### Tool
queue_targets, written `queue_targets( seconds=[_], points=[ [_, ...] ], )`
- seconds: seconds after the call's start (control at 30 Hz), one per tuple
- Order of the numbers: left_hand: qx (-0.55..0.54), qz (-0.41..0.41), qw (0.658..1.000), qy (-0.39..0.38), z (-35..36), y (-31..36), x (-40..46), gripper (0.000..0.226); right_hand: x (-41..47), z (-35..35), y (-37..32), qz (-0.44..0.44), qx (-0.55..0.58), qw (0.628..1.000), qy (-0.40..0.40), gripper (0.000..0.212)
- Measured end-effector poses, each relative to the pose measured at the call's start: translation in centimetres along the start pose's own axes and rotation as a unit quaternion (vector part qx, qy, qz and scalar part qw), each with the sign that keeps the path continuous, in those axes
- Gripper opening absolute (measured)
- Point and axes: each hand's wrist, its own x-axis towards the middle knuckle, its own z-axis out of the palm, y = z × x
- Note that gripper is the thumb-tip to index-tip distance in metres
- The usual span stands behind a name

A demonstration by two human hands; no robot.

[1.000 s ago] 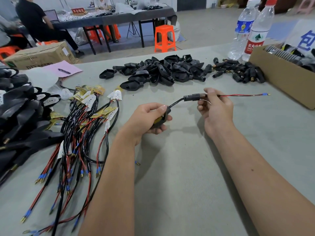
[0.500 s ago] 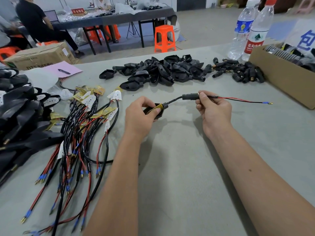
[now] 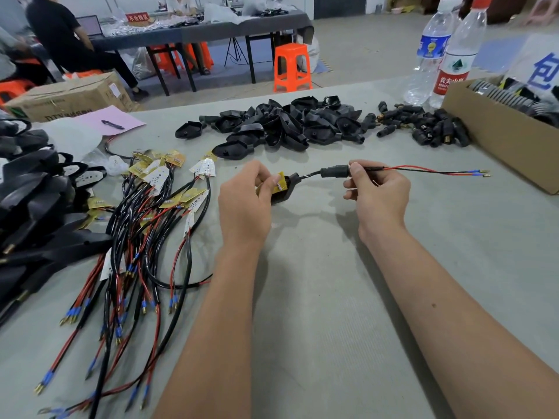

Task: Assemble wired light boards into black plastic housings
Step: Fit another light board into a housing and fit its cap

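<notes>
Head view: left hand [image 3: 245,204] grips the housing [image 3: 286,189], thumb pressing the board [image 3: 279,183]. Right hand [image 3: 378,192] pinches the cable [image 3: 378,168] beside the sleeve [image 3: 334,171].

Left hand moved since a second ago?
Yes. The left hand rose toward the housing pile, turning the yellow board up.

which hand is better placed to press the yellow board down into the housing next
Probably the left hand: its fingers already pinch the yellow light board where it sits at the mouth of the black housing. The right hand is further along, gripping the cable by its black connector sleeve.
</notes>
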Motion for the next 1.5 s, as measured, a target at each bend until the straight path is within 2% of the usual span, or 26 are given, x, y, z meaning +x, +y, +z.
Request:
queue_targets(
  seconds=[0.27, 0.43, 0.57, 0.7, 0.8, 0.97, 1.07, 1.23, 1.33, 1.5],
  points=[
    [-0.142, -0.158, 0.977, -0.034, 0.5, -0.3, 0.4, 0.025, 0.0, -0.2, -0.5, 0.046, 0.075, 0.996, 0.026, 0.008],
    [-0.094, -0.162, 0.981, -0.042, 0.4, -0.5, 0.2, 0.008, 0.0, -0.1, -0.5, 0.05, 0.065, 0.997, 0.015, 0.014],
    [-0.12, -0.182, 0.976, -0.028, 0.0, -0.4, 0.3, 0.02, 0.1, -0.1, -0.3, 0.046, 0.028, 0.998, 0.022, 0.021],
    [-0.122, -0.194, 0.973, -0.025, 0.0, -0.5, 0.3, 0.02, 0.2, -0.1, -0.2, 0.043, 0.016, 0.999, 0.027, 0.023],
    [-0.16, -0.193, 0.967, -0.045, -0.1, -0.7, 0.4, 0.018, 0.3, -0.1, -0.1, 0.047, 0.023, 0.998, 0.031, 0.023],
    [-0.211, -0.224, 0.948, -0.081, -0.4, -1.2, 0.4, 0.028, 0.2, 0.0, 0.0, 0.035, 0.012, 0.999, 0.034, 0.016],
    [-0.178, -0.23, 0.954, -0.067, -0.3, -1.4, 0.5, 0.034, 0.2, 0.1, 0.0, 0.029, -0.006, 0.999, 0.032, 0.013],
    [-0.138, -0.237, 0.961, -0.046, -0.3, -1.5, 0.6, 0.03, 0.3, 0.2, 0.2, 0.033, -0.011, 0.999, 0.035, 0.016],
    [-0.109, -0.219, 0.967, -0.067, -0.5, -1.7, 0.6, 0.035, 0.3, 0.1, 0.2, 0.034, -0.016, 0.999, 0.03, 0.019],
    [-0.071, -0.202, 0.973, -0.089, -0.4, -1.8, 0.5, 0.026, 0.1, 0.1, -0.1, 0.041, -0.007, 0.999, 0.017, 0.022]
  ],
)
